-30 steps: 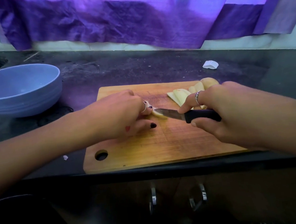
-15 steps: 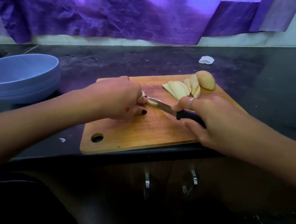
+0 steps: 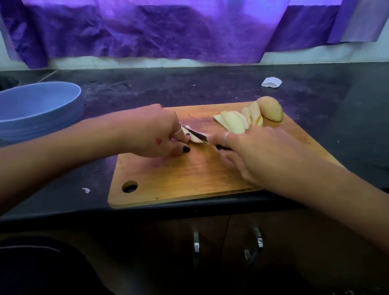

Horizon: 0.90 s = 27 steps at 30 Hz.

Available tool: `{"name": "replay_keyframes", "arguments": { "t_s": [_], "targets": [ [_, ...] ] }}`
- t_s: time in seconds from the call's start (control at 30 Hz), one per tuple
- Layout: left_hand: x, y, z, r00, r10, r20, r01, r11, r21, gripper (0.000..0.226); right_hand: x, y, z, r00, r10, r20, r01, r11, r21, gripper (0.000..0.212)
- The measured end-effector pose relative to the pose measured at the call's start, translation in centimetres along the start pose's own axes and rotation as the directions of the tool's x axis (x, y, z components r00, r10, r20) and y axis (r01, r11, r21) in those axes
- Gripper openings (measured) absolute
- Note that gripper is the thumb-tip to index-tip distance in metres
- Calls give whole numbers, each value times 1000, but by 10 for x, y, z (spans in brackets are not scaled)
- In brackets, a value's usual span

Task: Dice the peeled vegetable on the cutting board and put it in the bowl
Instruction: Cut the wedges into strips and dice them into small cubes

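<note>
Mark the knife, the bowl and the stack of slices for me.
knife [image 3: 198, 136]: head view, on the blade.
bowl [image 3: 43, 119]: head view, on the outer wall.
stack of slices [image 3: 234, 122]: head view, on the front slice.

Lighting was dim with a strong violet cast. The brightest area was the purple sheet [image 3: 176, 18] across the top of the frame, lit from behind. A purple tint fell on the countertop [image 3: 206, 84] at centre. The lower third of the frame lay in near-black shadow. The right hand [image 3: 255, 151] showed motion blur. Wide-angle distortion bowed the edges.
</note>
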<state>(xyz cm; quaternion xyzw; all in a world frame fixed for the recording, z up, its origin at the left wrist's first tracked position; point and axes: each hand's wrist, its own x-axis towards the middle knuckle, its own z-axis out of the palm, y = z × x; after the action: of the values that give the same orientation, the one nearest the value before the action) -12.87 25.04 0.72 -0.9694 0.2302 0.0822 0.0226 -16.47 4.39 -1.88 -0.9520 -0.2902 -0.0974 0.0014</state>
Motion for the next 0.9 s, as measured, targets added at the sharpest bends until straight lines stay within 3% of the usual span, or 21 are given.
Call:
{"name": "replay_keyframes", "arguments": {
  "t_s": [0.13,0.27,0.33,0.43,0.57,0.67,0.8,0.9],
  "targets": [
    [-2,-13,9,997,-12,-72,5,995,-97,31,-31,14,-7,999,-35,14,34,997,73,39],
    [1,-22,19,968,4,-253,-12,999,-33,27,-47,24,-12,999,-6,-50,16,981,192,40],
    [4,-23,21,940,65,-334,-65,998,12,27,-49,29,-13,999,16,-46,-3,963,269,34],
    [7,-25,24,887,210,-412,-198,978,72,29,-53,30,-19,985,82,-151,-26,940,341,34],
    [17,-30,23,849,404,-339,-405,911,72,25,-52,27,-24,973,156,-172,-79,919,386,35],
    [22,-34,20,832,457,-313,-450,887,99,31,-52,29,-22,971,190,-148,-108,892,440,40],
    [19,-32,24,834,424,-354,-444,896,26,18,-52,27,-17,953,261,-150,-144,832,536,52],
    [6,-35,27,877,349,-331,-393,917,-73,19,-51,22,-11,955,262,-141,-144,821,552,43]
  ]
}}
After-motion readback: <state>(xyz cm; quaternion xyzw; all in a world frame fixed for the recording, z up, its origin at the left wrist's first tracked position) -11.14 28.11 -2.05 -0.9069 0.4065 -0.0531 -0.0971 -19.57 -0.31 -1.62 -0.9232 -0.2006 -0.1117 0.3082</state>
